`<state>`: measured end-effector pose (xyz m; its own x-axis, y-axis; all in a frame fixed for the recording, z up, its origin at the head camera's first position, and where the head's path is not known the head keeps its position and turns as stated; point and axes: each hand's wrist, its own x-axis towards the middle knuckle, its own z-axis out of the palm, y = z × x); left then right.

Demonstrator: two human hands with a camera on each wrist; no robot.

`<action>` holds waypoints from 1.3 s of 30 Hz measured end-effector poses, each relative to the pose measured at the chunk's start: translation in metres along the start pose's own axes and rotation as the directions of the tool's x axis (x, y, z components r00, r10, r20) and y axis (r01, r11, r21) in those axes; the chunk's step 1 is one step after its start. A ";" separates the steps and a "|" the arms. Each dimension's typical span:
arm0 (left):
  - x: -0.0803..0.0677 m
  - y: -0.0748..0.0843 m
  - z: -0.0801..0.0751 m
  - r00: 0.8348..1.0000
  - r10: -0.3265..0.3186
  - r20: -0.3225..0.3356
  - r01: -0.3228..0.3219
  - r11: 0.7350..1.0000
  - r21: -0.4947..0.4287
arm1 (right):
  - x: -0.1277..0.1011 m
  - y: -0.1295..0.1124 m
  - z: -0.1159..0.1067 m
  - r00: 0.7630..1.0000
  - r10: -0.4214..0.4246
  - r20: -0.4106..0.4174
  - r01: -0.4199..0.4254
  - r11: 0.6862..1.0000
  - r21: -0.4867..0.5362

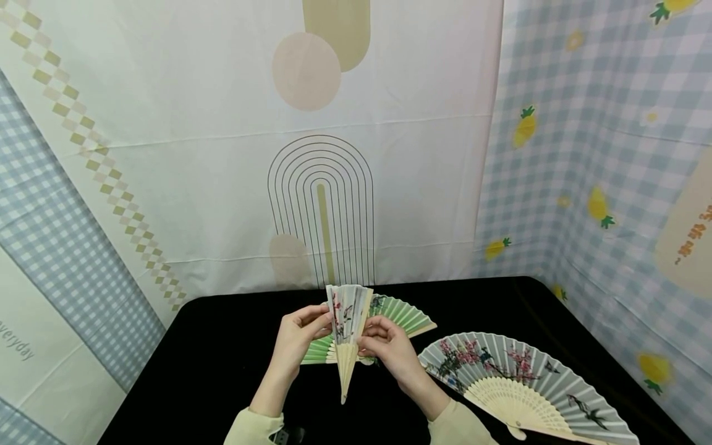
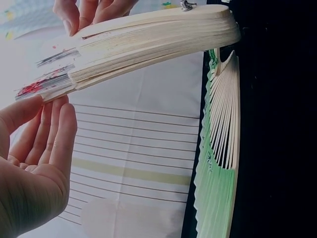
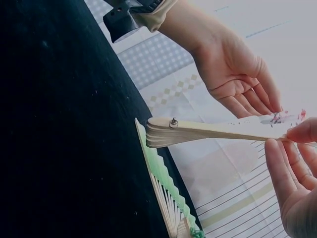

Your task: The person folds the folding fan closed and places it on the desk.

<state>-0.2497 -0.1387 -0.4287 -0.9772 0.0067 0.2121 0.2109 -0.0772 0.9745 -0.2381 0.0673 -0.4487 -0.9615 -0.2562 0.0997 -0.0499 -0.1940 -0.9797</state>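
Observation:
Above the black table (image 1: pixel 222 346) I hold a nearly folded paper fan (image 1: pixel 347 334) with bamboo ribs, pivot end pointing toward me. My right hand (image 1: pixel 389 346) pinches its right side, thumb on top and fingers beneath (image 3: pixel 292 173). My left hand (image 1: pixel 303 337) has its fingers fairly straight, the tips touching the fan's printed paper edge (image 2: pixel 47 82). In the left wrist view the left hand (image 2: pixel 34 163) sits just under the fan (image 2: pixel 148 42). The right wrist view shows the fan (image 3: pixel 213 131) edge-on, its metal rivet showing.
A green fan (image 1: pixel 408 315) lies spread on the table just behind my hands. A grey-blue fan with blossoms (image 1: pixel 523 383) lies spread at the front right. Patterned cloth backdrops (image 1: pixel 167 154) close off the back and both sides of the table.

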 end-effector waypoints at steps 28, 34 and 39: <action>-0.004 0.002 -0.003 0.992 -0.035 0.122 0.041 0.998 -0.044 | -0.002 -0.005 0.000 1.000 -0.012 0.024 0.013 1.000 -0.013; -0.003 0.002 -0.002 0.994 -0.021 0.106 0.026 0.999 -0.038 | -0.002 -0.005 -0.001 0.999 -0.023 0.047 0.024 1.000 -0.020; -0.004 0.003 -0.001 0.996 -0.019 0.091 0.023 0.999 -0.034 | -0.002 -0.005 -0.002 0.995 -0.042 0.088 0.044 0.999 -0.021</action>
<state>-0.2454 -0.1398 -0.4267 -0.9750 0.0989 0.1989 0.1879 -0.1110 0.9759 -0.2361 0.0712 -0.4449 -0.9310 -0.3300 0.1559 -0.0980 -0.1855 -0.9777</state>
